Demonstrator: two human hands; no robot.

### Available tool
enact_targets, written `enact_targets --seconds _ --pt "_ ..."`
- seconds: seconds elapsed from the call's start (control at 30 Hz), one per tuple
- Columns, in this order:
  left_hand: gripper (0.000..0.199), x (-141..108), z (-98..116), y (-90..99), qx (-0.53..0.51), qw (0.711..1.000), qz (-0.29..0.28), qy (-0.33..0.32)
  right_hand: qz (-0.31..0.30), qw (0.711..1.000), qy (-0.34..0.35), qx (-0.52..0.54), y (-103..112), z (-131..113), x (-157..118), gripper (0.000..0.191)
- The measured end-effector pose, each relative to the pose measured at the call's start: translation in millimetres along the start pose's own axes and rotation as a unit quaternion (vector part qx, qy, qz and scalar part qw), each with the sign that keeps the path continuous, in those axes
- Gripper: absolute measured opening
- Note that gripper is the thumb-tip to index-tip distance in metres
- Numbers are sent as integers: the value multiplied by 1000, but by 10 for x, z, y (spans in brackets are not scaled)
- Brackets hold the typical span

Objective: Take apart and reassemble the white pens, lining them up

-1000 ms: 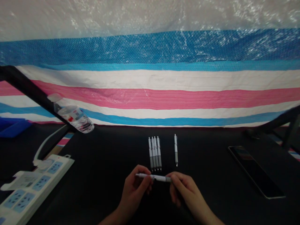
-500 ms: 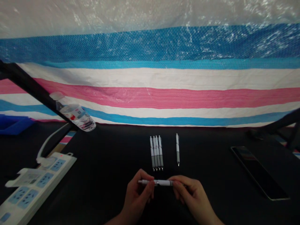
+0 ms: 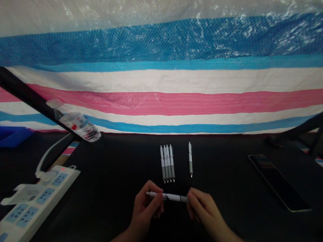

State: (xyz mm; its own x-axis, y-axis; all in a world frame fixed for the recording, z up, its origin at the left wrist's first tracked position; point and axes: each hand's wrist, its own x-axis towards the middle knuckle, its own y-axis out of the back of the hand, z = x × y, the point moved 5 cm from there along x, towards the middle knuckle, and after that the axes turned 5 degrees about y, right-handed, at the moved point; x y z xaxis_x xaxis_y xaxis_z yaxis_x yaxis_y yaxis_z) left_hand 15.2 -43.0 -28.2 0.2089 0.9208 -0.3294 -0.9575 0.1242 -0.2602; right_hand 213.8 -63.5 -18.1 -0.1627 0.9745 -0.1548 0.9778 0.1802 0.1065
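Note:
A white pen with a grey grip lies level between my two hands, low in the middle of the view. My left hand pinches its white part near the clicker end between thumb and fingers. Closed on the grey grip at the other end is my right hand, which hides the tip. Just beyond my hands, several like pens lie side by side on the black table, tips toward me. One more pen lies apart to their right.
A dark phone lies at the right. On the left are a white power strip with a plugged cable, a tilted clear bottle by a black bar, and a blue tray. A striped sheet hangs behind.
My right hand has shifted slightly toward the pen's tip end, so more of the grip side shows. The pen now slopes a little down to the right. The camera view has shifted slightly.

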Motion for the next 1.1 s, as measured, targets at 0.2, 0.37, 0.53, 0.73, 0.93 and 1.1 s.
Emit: enact_targets --seconds 0.2,0.37,0.53,0.73,0.93,1.1 --pt "33 7 15 21 -8 1000 19 -3 -2 998 -41 52 -28 28 -12 66" --pt "34 10 22 38 -12 1000 27 -4 32 995 -36 83 1 1 -7 54" --pt "35 22 33 56 -13 999 31 -7 14 996 -59 70 1 -6 4 66" --pt "38 25 37 55 -28 999 39 -3 20 994 -52 96 -1 -26 -2 60" --pt "38 19 45 57 -31 998 47 -4 47 992 -37 110 19 -35 -1 53" --pt "39 21 38 46 -35 998 45 2 23 988 -76 133 -19 14 14 58"
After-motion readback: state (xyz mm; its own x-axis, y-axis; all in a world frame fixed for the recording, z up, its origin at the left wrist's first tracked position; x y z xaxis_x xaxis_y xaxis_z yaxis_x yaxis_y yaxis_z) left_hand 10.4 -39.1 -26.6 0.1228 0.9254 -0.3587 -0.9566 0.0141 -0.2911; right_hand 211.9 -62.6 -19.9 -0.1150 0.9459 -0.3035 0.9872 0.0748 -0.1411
